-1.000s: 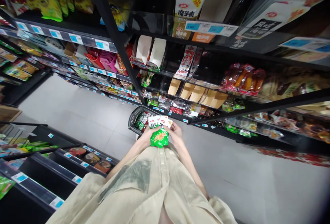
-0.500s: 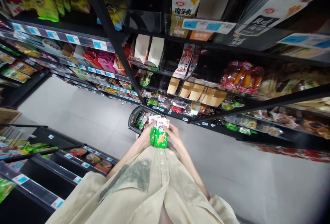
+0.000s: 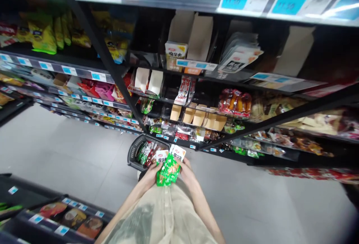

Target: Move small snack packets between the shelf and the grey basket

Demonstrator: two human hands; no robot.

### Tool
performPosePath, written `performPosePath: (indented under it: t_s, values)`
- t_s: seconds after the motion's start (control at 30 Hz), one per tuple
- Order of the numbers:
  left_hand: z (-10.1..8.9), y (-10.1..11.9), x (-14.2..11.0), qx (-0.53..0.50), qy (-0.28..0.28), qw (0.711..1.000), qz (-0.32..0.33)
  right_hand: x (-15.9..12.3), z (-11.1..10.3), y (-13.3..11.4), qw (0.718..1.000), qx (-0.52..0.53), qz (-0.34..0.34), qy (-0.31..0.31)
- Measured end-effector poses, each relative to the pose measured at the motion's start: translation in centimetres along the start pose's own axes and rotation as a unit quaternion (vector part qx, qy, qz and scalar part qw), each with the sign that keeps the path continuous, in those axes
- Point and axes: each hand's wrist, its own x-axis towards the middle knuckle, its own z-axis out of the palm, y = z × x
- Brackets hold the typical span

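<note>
Green-and-white snack packets (image 3: 169, 170) are fanned out in front of my body, with their white tops spread apart. My left hand (image 3: 151, 173) grips their left side, thumb over the front. On the other side my right hand (image 3: 185, 168) is closed on the right-hand packet, which tilts to the right and overlaps the left one. Just beyond the packets, on the floor, stands a dark shopping basket (image 3: 133, 157) holding several green, red and silver packets (image 3: 149, 151). My palms and the backs of the packets are hidden.
Snack shelves (image 3: 196, 68) with cardboard display boxes (image 3: 204, 116) and hanging packs stretch across the front. A slanted black post (image 3: 95, 49) divides them. Another low shelf (image 3: 50, 214) with round-pictured packages stands at the lower left. Grey floor (image 3: 92, 150) lies between.
The packets, nearly stacked before, are now fanned apart at the top, the right one leaning right. My view has tilted upward, bringing a higher shelf edge with price tags into sight.
</note>
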Motion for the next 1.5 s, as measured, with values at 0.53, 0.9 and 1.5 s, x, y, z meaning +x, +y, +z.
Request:
performPosePath:
  t_s: [0.53,0.9,1.5]
  values:
    - [2.3,5.7,0.8,0.067,0.015,0.985,0.161,-0.5,-0.8,-1.6,0.993,0.052,0.102,0.009]
    - [3.1,5.2,1.5,0.024,0.027,0.984,0.177,-1.6,-0.1,-0.4,0.988,0.001,0.093,-0.121]
    - [2.0,15.6,-1.4,0.434,-0.134,0.880,0.139,-1.4,-0.6,-1.2,0.974,-0.116,0.021,-0.195]
